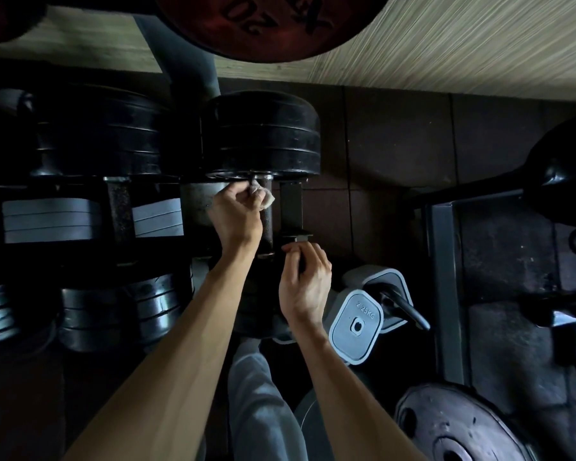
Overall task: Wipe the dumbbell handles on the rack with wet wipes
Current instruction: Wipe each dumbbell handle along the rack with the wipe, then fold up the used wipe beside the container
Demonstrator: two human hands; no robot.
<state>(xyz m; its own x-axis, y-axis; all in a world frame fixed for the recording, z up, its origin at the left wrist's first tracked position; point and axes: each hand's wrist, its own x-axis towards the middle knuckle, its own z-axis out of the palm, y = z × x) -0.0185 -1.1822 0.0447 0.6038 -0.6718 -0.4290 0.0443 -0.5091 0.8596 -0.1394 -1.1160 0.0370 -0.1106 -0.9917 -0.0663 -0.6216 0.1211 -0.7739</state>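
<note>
Nearest to me I see a grey trouser leg between my two bare forearms. Just right of it stands a grey weight marked 2.25KG, and lower right of that lies a dark weight plate flat on the floor.

My right hand sits at the near end of the dumbbell handle, its fingers curled around a dark part by the near collar; in the dim light I cannot tell exactly what that part is.

My left hand is just beyond it, on the left side of the handle, fingers bunched and pinching a crumpled wet wipe. The wipe is pressed against the far end of the handle, just beneath the dumbbell's far head, a stack of black round plates.

Left of the handle a second black dumbbell rests on the rack, with grey plates lower down.

Farthest off, above the far head, hangs a red plate marked 20 against a pale striped wall
</note>
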